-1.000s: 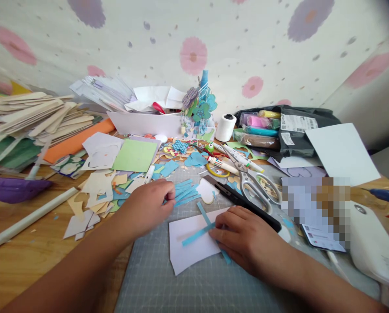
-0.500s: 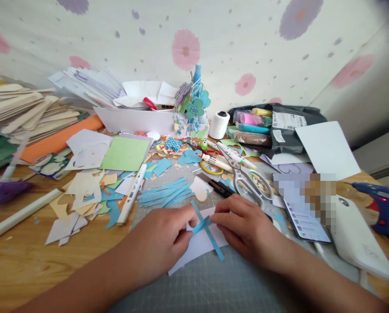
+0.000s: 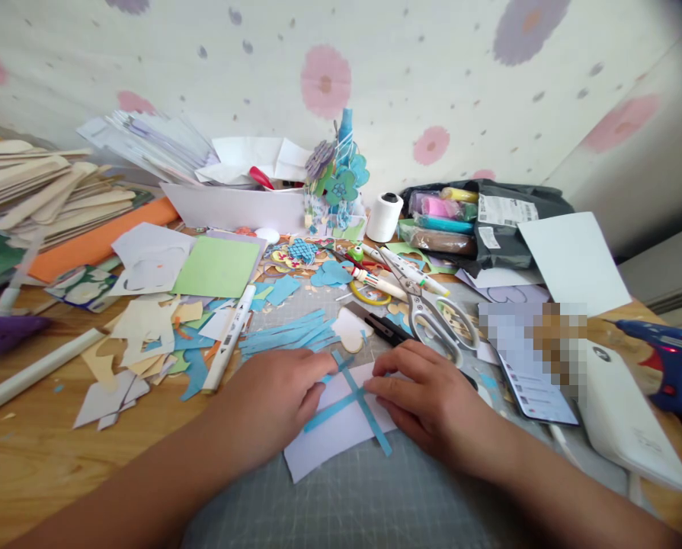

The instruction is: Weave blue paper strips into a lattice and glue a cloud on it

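Two narrow blue paper strips (image 3: 373,423) cross on a white paper sheet (image 3: 318,450), which lies on the grey cutting mat (image 3: 295,518). My right hand (image 3: 426,389) pinches the right end of the crosswise strip where the two meet. At the upper left of the sheet is my left hand (image 3: 275,396), its thumb and index finger slightly apart beside the long strip's upper end. A sliver of blue shows at those fingertips; whether they touch it is unclear. Behind my left hand is a pile of cut blue strips (image 3: 292,332).
Silver scissors (image 3: 426,309) and a black-handled cutter (image 3: 383,328) lie behind my right hand. A phone (image 3: 535,381), a white device (image 3: 632,412) and a blue glue gun (image 3: 677,358) are on the right. Paper scraps (image 3: 146,328) and a marker (image 3: 229,339) cover the left.
My left hand has let go of the crosswise strip and moved up and left, so that strip's left end lies exposed on the sheet. My right hand has hardly moved.
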The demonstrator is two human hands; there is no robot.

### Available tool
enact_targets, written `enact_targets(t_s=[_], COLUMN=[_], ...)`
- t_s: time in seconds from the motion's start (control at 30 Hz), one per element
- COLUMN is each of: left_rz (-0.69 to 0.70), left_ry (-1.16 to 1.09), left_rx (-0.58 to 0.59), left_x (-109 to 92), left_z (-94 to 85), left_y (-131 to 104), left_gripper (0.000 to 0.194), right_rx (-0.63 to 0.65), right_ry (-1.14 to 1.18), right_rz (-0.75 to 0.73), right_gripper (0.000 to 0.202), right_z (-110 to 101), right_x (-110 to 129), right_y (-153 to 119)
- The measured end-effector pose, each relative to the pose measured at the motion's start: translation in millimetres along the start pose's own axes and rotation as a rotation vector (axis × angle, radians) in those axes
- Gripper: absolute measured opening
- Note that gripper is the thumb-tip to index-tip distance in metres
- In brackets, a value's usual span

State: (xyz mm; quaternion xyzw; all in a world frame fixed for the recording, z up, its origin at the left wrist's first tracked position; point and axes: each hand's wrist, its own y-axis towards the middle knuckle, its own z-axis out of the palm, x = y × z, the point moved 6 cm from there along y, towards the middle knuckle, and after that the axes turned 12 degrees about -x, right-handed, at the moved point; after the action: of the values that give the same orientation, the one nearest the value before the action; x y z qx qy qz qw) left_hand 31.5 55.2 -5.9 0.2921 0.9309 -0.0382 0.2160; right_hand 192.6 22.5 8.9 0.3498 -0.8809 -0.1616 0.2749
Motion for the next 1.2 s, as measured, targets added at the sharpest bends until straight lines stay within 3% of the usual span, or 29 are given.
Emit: enact_targets(t_s=[0.23, 0.43, 0.73, 1.0, 1.2], left_rz=[-0.061, -0.150, -0.073, -0.131, -0.160], left_ry=[0.069, 0.099, -0.099, -0.186, -0.210], left_rx=[-0.069, -0.075, 0.098, 0.040, 0.090], left_x=[16, 21, 16, 12, 9], left_z=[-8.3, -14.7, -1.4, 0.2, 7.1], left_y=[4, 5, 8, 6, 4], left_gripper=[0.025, 0.024, 0.024, 0.017, 0.014], right_rx=[0.136, 0.158, 0.186, 0.175, 0.162], right_ry=[-0.029, -0.028, -0.019, -0.036, -0.042], right_rz=[-0.033, -0.040, -0.029, -0.054, -0.065], right_gripper=[0.016, 0.016, 0.018, 0.018, 0.018], right_z=[13, 16, 16, 13, 13], right_x=[5, 4, 4, 6, 6], right_y=[-3, -3, -2, -2, -2])
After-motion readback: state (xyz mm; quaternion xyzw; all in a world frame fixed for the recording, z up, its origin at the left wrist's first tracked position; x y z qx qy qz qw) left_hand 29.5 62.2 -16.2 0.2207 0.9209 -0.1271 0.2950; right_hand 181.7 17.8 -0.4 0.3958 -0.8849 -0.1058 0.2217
